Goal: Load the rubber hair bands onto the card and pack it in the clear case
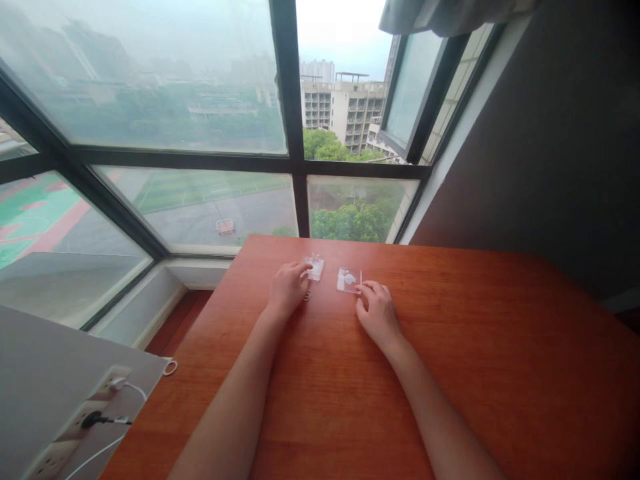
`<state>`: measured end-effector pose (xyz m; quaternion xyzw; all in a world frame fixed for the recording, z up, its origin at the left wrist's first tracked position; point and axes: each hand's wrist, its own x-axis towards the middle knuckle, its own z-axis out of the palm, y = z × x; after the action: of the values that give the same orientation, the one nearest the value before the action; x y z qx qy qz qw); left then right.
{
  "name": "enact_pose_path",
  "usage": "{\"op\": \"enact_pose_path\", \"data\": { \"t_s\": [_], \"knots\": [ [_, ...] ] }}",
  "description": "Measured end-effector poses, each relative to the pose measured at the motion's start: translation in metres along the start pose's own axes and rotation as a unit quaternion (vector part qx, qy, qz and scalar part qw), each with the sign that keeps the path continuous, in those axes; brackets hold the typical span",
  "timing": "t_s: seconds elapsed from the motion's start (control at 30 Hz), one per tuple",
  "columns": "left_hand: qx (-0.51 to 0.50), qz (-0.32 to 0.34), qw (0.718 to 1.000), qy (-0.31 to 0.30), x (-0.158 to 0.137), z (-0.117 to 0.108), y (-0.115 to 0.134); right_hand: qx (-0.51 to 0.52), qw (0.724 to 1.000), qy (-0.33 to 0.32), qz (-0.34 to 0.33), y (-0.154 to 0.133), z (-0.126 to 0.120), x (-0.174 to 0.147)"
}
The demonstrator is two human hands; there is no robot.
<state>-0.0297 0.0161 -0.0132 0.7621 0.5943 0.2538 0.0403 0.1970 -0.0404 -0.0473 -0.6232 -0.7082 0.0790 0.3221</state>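
Two small clear plastic pieces lie near the far edge of the wooden table (320, 387). My left hand (289, 288) is closed at the left one, a clear plastic case (315, 268) with small clear bits standing up on it; its fingertips are on the near-left edge. Below those fingers lies a pale ring (307, 295). The fingers of my right hand (379, 312) are pinched at the right edge of a flat clear plastic case (347, 281) with a whitish rounded shape on it. A thin pale strip (361, 275) stands upright at that edge. What exactly the fingertips grip is too small to tell.
Dark-framed windows (295, 163) rise behind the table, one pane (415, 93) swung outward. A white ring (171, 367) sits at the table's left edge. Sockets with plugged-in cables (103, 419) are on the panel at lower left. A dark wall (540, 133) stands at right.
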Motion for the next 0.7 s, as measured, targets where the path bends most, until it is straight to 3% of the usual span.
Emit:
{"op": "enact_pose_path", "data": {
  "t_s": [0.23,0.33,0.53,0.7],
  "knots": [
    [-0.052,-0.041,0.996,0.061,0.003,-0.007,0.007,-0.020,0.995,-0.082,-0.061,-0.008,0.000,-0.002],
    [-0.035,-0.005,0.999,0.024,-0.002,-0.002,0.028,-0.035,0.991,-0.103,-0.073,-0.012,-0.002,-0.003],
    [0.063,0.136,0.985,-0.081,-0.014,0.010,0.064,-0.025,0.994,-0.087,-0.069,-0.010,0.000,-0.003],
    [0.106,0.142,0.974,-0.144,-0.015,0.014,0.066,-0.010,0.995,-0.067,-0.070,-0.004,0.004,-0.003]
  ]
}}
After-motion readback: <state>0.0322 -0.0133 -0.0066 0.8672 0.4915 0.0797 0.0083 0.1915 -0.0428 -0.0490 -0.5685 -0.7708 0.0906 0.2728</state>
